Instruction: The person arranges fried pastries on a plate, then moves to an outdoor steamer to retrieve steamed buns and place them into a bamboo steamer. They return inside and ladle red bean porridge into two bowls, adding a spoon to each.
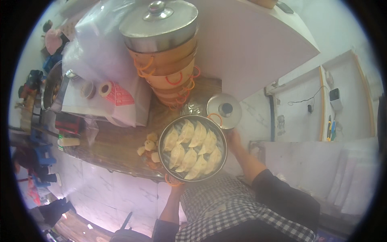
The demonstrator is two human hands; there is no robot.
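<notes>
A round steamer tray [224,157] with a metal rim and orange cord loops lies before me, with several pale folded dumplings [187,159] on its liner. My left hand [178,188] is at the tray's near left edge, by an orange loop, mostly hidden under it. My right hand [233,139] is at the tray's right side, its fingers largely hidden by the rim. Just beyond the tray is a round metal lid [213,106] with a black knob. Farther off, several steamer baskets [172,77] with orange loops stand stacked under a large metal lid [178,18].
Left of the stack, a white box [90,107] bears a red-and-white roll [121,95] and a small bowl [88,89], with clear plastic bags [96,39] behind. Small stuffed toys [149,145] touch the tray's left. People and blue stools [45,155] are at far left; wall shelves are at right.
</notes>
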